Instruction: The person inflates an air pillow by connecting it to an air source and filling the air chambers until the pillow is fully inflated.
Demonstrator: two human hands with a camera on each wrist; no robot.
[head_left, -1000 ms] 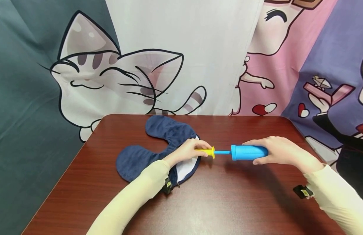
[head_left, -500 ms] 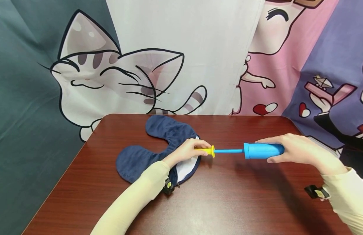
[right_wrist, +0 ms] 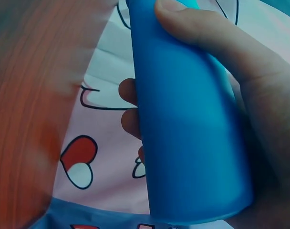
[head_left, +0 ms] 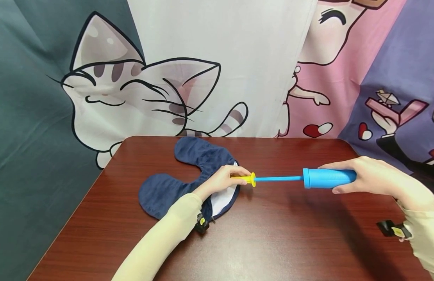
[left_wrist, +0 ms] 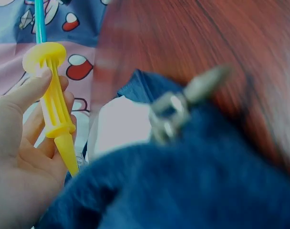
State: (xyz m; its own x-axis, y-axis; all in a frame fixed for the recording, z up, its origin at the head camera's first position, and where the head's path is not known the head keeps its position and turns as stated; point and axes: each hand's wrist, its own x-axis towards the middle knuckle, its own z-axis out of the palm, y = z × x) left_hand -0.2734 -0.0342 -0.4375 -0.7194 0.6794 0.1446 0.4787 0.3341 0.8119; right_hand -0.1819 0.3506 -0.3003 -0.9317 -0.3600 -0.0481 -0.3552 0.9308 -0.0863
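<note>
A hand pump with a blue barrel [head_left: 327,178] and a yellow nozzle end [head_left: 250,179] stretches level above the table, its thin blue rod [head_left: 278,179] drawn far out between them. My left hand [head_left: 224,180] pinches the yellow end between thumb and fingers; its tapered tip [left_wrist: 66,152] points toward the pillow in the left wrist view. Wrapped round the barrel are the fingers and thumb of my right hand [head_left: 375,177]. Under the left hand lies a navy U-shaped neck pillow cover [head_left: 162,193], unzipped along its outer curve, with white lining [head_left: 222,201] showing. A metal zipper pull [left_wrist: 171,112] appears close up.
The reddish-brown wooden table [head_left: 266,242] reaches back to a hanging cloth [head_left: 259,70] printed with cartoon figures. A small black wrist camera [head_left: 202,223] sits under the left sleeve, close to the cover's zipper edge.
My right hand has moved steadily right with the blue barrel, and a longer stretch of rod now shows. The left hand and the pillow cover have stayed almost in place.
</note>
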